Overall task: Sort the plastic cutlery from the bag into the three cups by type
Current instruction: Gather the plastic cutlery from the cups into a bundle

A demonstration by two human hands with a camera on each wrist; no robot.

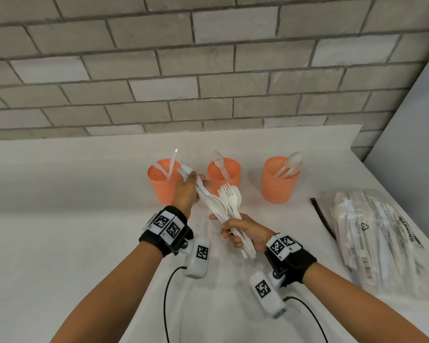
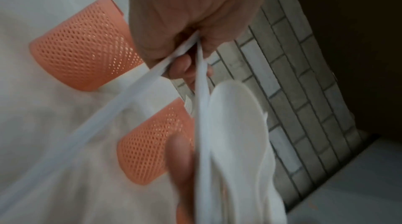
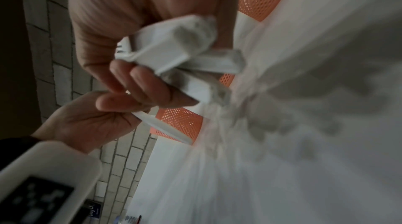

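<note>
**Insp:** Head view first. Status?

**Op:** I see three orange mesh cups in a row on the white counter (image 1: 60, 174). Left cup (image 1: 162, 186) has a couple of knives, middle cup (image 1: 224, 175) one fork that I can make out, right cup (image 1: 280, 183) two spoons. So sorting is begun, barely. My right hand (image 1: 248, 233) is curled round a mixed bundle (image 1: 229, 206) of forks and spoons by the handles, heads up. Left hand (image 1: 186, 191) grips a few pcs pulled out of the bundle, just in front of the left and middle cups. The bag (image 1: 372, 233) lies to the right, well apart from the cups, w/ plenty of cutlery inside. A black strip (image 1: 322, 216) lies just beside it.

**Insp:** Left wrist view?

**Op:** Blurred. Left fingers (image 2: 185, 66) pinch two thin white handles; a spoon bowl (image 2: 237, 124) shows below. Two cups behind, contents not visible.

**Insp:** Right wrist view?

**Op:** Also blurred. Right fingers (image 3: 147, 86) wrapped tight on the handle ends of the bundle; left hand close alongside, holding one pc.

**Insp:** Assessment?

**Op:** Early stage, my judgement. Few pcs per cup; the handful still needs splitting by type, and most of the bag remains.
</note>
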